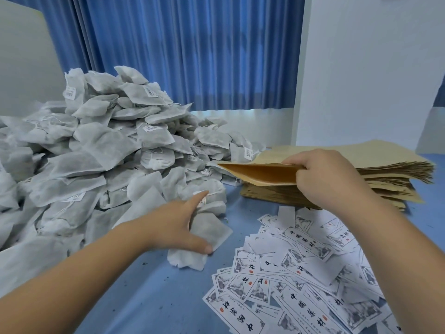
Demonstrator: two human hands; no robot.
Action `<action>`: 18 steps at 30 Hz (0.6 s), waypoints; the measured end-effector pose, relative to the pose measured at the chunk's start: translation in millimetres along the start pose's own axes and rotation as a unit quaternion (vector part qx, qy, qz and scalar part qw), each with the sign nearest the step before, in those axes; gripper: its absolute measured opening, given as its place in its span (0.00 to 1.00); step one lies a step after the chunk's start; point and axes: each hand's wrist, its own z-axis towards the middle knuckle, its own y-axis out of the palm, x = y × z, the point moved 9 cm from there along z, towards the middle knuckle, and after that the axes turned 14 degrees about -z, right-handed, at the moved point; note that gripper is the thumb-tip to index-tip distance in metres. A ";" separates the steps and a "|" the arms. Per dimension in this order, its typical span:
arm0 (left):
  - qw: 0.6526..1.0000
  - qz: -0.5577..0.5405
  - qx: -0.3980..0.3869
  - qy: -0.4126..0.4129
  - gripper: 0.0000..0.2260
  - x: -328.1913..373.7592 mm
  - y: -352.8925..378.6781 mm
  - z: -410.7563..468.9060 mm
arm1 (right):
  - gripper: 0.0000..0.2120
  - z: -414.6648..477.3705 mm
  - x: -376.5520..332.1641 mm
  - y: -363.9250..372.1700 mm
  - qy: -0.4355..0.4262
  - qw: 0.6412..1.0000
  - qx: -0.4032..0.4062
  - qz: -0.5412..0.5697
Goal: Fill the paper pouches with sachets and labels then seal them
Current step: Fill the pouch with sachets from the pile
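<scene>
1. While the right hand pinches the top pouch open on its stack, keep that mouth wide.
2. With the left hand gripping sachets (just beside the pile), slide them in flat.

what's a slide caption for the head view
Left hand grips sachets by the pile; right hand holds a paper pouch open at the stack.
</scene>
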 end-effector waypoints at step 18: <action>0.906 -0.208 0.248 0.272 0.26 113.6 -73.7 -45.1 | 0.23 -2.8 -3.2 -0.5 0.006 1.000 -0.020 0.002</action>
